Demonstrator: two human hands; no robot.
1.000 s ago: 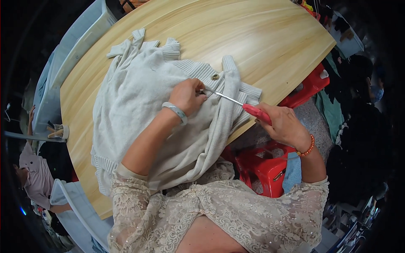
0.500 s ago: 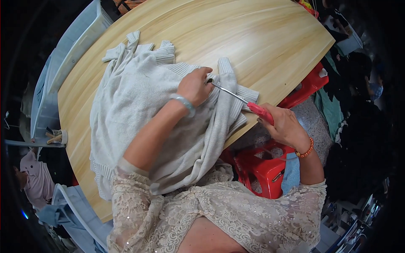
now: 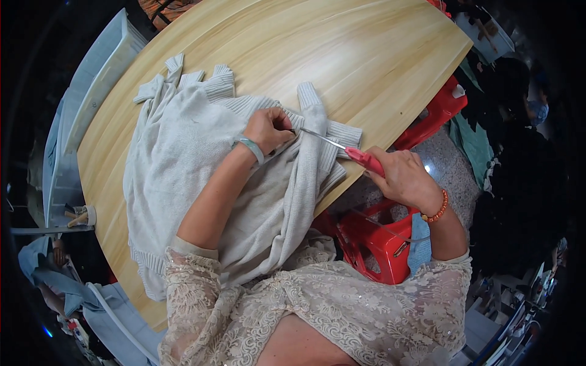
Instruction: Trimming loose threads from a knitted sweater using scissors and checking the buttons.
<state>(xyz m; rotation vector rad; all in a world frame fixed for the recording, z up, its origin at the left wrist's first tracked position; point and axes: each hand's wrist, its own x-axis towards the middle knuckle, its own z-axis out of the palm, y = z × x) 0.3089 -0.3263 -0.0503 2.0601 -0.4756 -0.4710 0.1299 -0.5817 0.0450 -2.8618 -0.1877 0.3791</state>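
Sweater [image 3: 177,146] drapes over the table edge [image 3: 390,130].

the left hand [image 3: 266,130] pinches a pale sweater [image 3: 177,146] on the wooden table [image 3: 360,55]; the right hand [image 3: 408,177] grips a red-handled tool [image 3: 364,160], tip near the left hand

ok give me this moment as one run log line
left hand: on pale sweater | right hand: holds red-handled tool, tip near left hand | sweater: on wooden table

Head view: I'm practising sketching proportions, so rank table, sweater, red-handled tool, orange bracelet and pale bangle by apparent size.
1. Table
2. Sweater
3. Red-handled tool
4. Orange bracelet and pale bangle: too alike to rank
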